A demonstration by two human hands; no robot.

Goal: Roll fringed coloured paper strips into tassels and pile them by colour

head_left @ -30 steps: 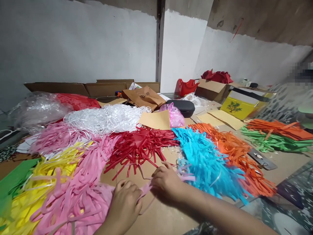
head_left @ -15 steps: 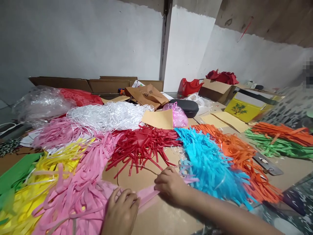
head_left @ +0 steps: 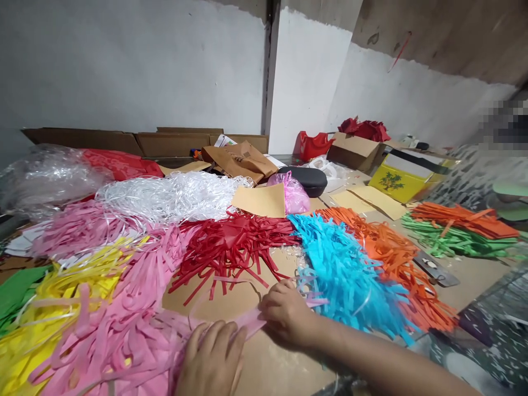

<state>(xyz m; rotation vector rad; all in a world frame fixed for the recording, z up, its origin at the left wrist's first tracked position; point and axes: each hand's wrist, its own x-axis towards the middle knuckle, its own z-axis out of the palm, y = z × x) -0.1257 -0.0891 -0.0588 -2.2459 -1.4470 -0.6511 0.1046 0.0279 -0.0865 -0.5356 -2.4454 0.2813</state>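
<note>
Between my hands runs a bundle of flat pink fabric strips point(head_left: 253, 323), low over the brown cardboard. My right hand point(head_left: 289, 312) is closed on its right part, and short pink ends stick out beyond the fingers. At the bottom middle, my left hand point(head_left: 212, 357) has its fingers bent over the bundle; its thumb and palm side are hidden. Just left of that hand lies a big heap of pink strips point(head_left: 111, 330). Red strips point(head_left: 239, 242) are spread out ahead of my hands, and blue strips point(head_left: 346, 275) lie to the right.
Yellow strips point(head_left: 78, 291) lie at the left, orange strips point(head_left: 396, 253) beyond the blue. Behind are white stringy strands point(head_left: 169, 195), a black case point(head_left: 308, 180) and a yellow box point(head_left: 391, 176). A pile of green strips point(head_left: 449, 236) lies far right.
The view has turned a little to the right. My left hand has come slightly closer to my right hand along the pink strips. The right hand keeps its grip.
</note>
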